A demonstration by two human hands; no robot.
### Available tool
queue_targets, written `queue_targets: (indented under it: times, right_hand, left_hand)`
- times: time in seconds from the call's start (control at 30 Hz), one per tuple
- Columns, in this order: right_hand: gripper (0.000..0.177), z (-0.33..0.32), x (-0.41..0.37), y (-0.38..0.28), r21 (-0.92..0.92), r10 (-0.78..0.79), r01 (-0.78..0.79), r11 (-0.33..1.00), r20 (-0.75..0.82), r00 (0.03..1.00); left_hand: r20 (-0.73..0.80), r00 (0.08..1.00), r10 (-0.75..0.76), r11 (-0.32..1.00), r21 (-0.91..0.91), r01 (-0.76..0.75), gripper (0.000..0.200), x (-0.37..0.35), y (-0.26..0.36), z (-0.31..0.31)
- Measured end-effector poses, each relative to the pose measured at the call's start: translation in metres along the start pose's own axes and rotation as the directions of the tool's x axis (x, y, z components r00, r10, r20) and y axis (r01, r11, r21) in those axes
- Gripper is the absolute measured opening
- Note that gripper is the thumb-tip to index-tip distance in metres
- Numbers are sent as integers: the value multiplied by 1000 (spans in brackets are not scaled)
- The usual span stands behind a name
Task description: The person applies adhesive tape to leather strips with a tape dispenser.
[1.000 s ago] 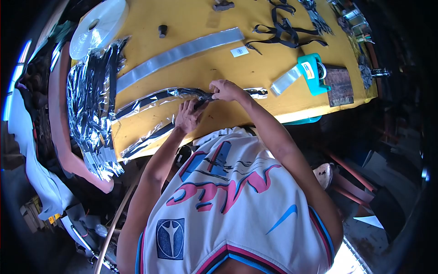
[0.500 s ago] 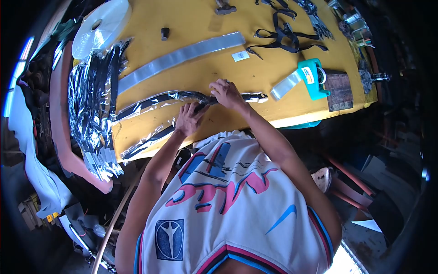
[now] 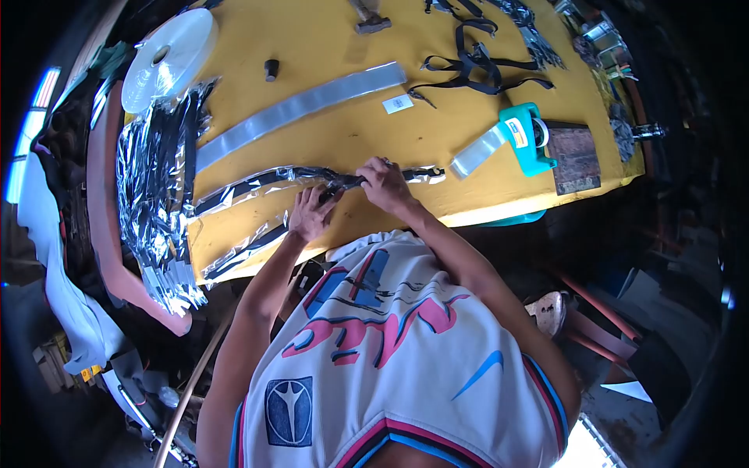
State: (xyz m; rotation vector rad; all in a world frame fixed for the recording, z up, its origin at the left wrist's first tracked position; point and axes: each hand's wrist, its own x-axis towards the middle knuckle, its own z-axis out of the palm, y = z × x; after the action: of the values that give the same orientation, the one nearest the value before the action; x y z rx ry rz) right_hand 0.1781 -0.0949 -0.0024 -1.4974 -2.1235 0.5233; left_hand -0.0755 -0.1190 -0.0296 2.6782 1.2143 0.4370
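Note:
A black strap, partly in clear plastic sleeving, lies folded along the near side of the table. At its dark bunched middle, my left hand has its fingers closed on the strap. My right hand pinches the same strap just to the right; its fingertips are partly hidden. Past the right hand, a wrapped strap end reaches toward a green tape dispenser. The near leg of the strap runs down-left from my left hand along the table's edge.
The yellow table also holds a flat clear strip, a small white card, a hammer, black harness straps and a small dark cylinder. Plastic-wrapped straps and a clear roll sit left.
The view has shifted slightly, moving the table items left and a little down. My right hand has come lower, nearer my body, still on the strap. My left hand keeps its grip.

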Motion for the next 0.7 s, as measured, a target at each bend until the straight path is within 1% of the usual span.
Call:
queue_targets:
  times: [0.03,0.07,0.13,0.17,0.23,0.27,0.3,0.33,0.37,0.43,0.47,0.5,0.57,0.6,0.63,0.67,0.7]
  right_hand:
    - [16,-13,-2,7,28,45,-45,999,-1,999]
    - [16,-28,-5,18,23,50,-50,999,-4,999]
    - [19,-78,-7,40,184,257,-226,957,-162,953]
    - [21,-109,-11,56,227,269,-206,952,-293,918]
    - [18,-176,-29,92,302,366,-236,923,-509,779]
    - [18,-209,-43,114,283,404,-291,914,-571,715]
    - [17,-242,-58,135,272,432,-338,901,-628,647]
    - [17,-275,-71,149,263,469,-406,875,-666,580]
    - [17,-298,-87,175,267,511,-469,842,-676,532]
    - [17,-328,-116,223,220,506,-516,828,-689,518]
    - [22,-339,-130,248,189,579,-612,768,-613,537]
    - [22,-344,-137,264,191,581,-614,765,-617,531]
    - [25,-348,-142,287,-62,526,-620,782,-467,711]
    - [29,-349,-141,295,230,657,-616,753,-318,684]
    - [29,-349,-143,300,233,657,-616,753,-319,683]
    - [30,-348,-140,307,319,676,-611,724,-154,721]
    - [31,-347,-135,312,397,662,-612,684,15,749]
  left_hand:
    - [-7,1000,-6,1000,-4,6,67,0,0,1]
    - [-14,1000,-12,1000,-12,12,69,-1,0,2]
    - [-23,999,-23,1000,-11,23,67,-6,-3,5]
    - [-31,999,-30,999,-15,29,66,-6,-3,9]
    - [-103,993,50,998,-24,-53,60,-6,-10,17]
    - [-113,993,46,999,4,-45,58,-7,-9,17]
    - [-55,998,-8,1000,-12,8,61,-5,-4,11]
    - [-43,999,-6,1000,-13,5,62,-6,-6,13]
    - [-27,1000,-12,1000,-5,12,63,-7,-9,14]
    - [-19,1000,5,1000,24,-5,64,-6,-10,13]
    - [-21,1000,17,1000,21,-17,64,-5,-10,14]
    - [-5,1000,10,1000,9,-10,65,-6,-11,14]
    - [11,1000,4,1000,2,-4,65,-6,-12,13]
    - [18,1000,-8,1000,11,8,62,-7,-13,14]
    - [22,1000,-21,1000,20,20,59,-9,-13,16]
    - [39,999,-37,999,7,37,59,-11,-14,17]
    - [33,999,-39,999,11,39,59,-12,-15,18]
